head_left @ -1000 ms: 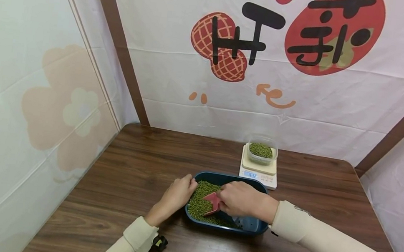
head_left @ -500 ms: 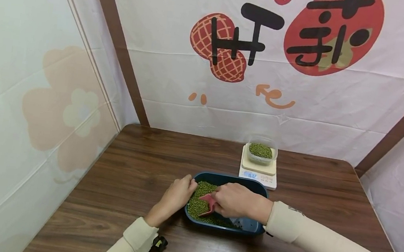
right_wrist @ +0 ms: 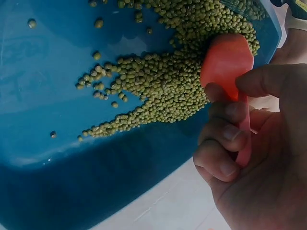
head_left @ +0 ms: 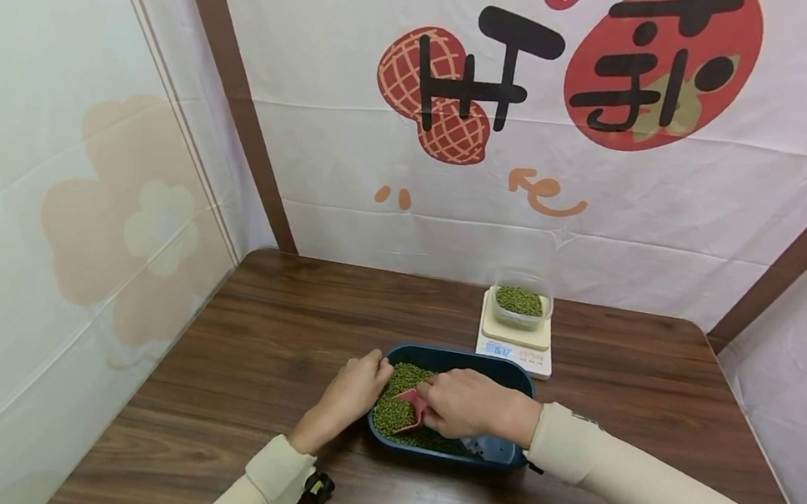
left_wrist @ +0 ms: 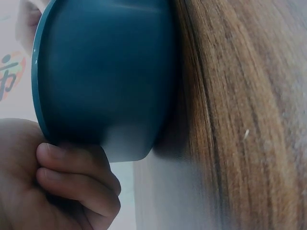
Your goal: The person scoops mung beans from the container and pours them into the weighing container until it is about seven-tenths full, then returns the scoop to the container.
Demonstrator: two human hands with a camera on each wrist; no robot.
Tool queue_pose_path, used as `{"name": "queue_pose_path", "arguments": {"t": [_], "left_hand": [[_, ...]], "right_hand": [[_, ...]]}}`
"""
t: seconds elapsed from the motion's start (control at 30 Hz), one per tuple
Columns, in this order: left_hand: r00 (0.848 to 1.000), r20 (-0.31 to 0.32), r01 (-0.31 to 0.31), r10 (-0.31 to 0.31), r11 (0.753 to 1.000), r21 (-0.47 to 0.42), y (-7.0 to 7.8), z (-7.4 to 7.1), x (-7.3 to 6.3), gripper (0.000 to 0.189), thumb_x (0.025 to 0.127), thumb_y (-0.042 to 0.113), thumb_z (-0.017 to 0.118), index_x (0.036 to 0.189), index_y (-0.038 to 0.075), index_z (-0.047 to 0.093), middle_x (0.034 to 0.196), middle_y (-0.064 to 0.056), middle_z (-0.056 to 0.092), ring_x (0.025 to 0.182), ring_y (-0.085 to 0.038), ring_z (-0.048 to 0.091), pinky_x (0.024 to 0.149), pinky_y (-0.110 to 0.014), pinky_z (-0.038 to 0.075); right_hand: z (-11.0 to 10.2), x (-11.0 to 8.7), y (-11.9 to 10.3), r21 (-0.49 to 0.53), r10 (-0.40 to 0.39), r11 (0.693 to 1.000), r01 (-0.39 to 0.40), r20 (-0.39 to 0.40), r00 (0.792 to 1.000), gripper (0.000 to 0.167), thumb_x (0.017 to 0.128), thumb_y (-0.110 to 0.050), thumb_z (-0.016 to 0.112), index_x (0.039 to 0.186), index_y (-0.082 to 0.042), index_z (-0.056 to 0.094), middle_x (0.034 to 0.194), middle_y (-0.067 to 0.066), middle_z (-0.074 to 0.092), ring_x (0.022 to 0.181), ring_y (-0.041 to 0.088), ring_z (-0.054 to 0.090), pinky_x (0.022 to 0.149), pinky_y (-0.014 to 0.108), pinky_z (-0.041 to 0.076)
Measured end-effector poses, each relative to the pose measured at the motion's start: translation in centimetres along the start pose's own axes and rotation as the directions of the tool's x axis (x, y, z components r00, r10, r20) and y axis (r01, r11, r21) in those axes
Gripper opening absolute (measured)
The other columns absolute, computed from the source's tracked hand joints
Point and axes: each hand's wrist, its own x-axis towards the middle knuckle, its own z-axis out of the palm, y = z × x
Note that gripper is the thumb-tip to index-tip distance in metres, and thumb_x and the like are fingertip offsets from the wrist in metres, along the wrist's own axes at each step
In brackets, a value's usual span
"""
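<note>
A dark blue oblong tub [head_left: 439,453] holds green mung beans [head_left: 403,380], heaped at its left end. My right hand [head_left: 468,404] grips the handle of a pink scoop [right_wrist: 228,62]; fingers and thumb wrap the handle in the right wrist view. The scoop's bowl is pushed into the heap, with beans lying in it in the head view. With curled fingers, my left hand [head_left: 354,385] holds the tub's left rim; in the left wrist view its fingers [left_wrist: 72,167] bend against the outer wall.
Behind the tub stands a white kitchen scale [head_left: 539,361] with a lit display. On it sits a clear plastic container [head_left: 519,318] partly filled with mung beans. The wooden table [head_left: 275,312] ends at a printed cloth backdrop [head_left: 340,152].
My right hand has moved left with the scoop, deeper into the beans toward the tub's left end. The left hand keeps its hold on the rim.
</note>
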Motion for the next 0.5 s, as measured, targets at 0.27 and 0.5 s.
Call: {"name": "queue_pose_path", "arguments": {"t": [0.27, 0.5], "left_hand": [[1.0, -0.008, -0.029, 0.029, 0.999, -0.024, 0.7, -0.6, -0.4, 0.038, 0.114, 0.031, 0.037, 0.083, 0.012, 0.044, 0.064, 0.002, 0.036, 0.052, -0.014, 0.03, 0.049, -0.034, 0.027], [1.0, -0.003, -0.006, 0.006, 1.0, 0.008, -1.4, 0.9, 0.5, 0.038, 0.115, 0.037, 0.035, 0.084, 0.016, 0.044, 0.064, 0.004, 0.037, 0.051, -0.012, 0.031, 0.049, -0.033, 0.027]], "right_hand": [[0.3, -0.1, 0.5, 0.121, -0.002, 0.993, 0.001, 0.007, 1.0, 0.009, 0.105, -0.02, 0.062, 0.096, -0.018, 0.061, 0.079, -0.01, 0.053, 0.06, 0.003, 0.039, 0.058, 0.022, 0.033], [0.7, -0.1, 0.9, 0.147, 0.008, 0.989, -0.01, 0.015, 1.0, 0.008, 0.106, -0.022, 0.06, 0.098, -0.019, 0.06, 0.079, -0.01, 0.05, 0.061, 0.003, 0.037, 0.059, 0.022, 0.033]]}}
